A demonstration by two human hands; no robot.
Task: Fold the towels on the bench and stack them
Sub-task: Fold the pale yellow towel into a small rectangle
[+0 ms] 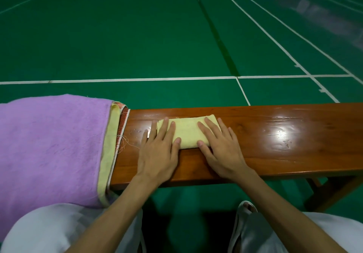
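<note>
Folded yellow towel [187, 132] lies mid-worktop [275, 140]. Left hand [159, 150] and right hand [221, 146] press flat on its 2 ends, fingers straight. Purple towel [51, 146] tops draped pile at left.

A glossy reddish-brown wooden bench [294, 154] on a green sports-court floor [117, 36].
Painted white boundary lines [137, 79] cross the floor, one running parallel to the bench and others slanting away on the right (a dark, narrow seam [216, 36] runs away between them). Light leaves a bright glare patch [282, 131] on the bench top.
</note>
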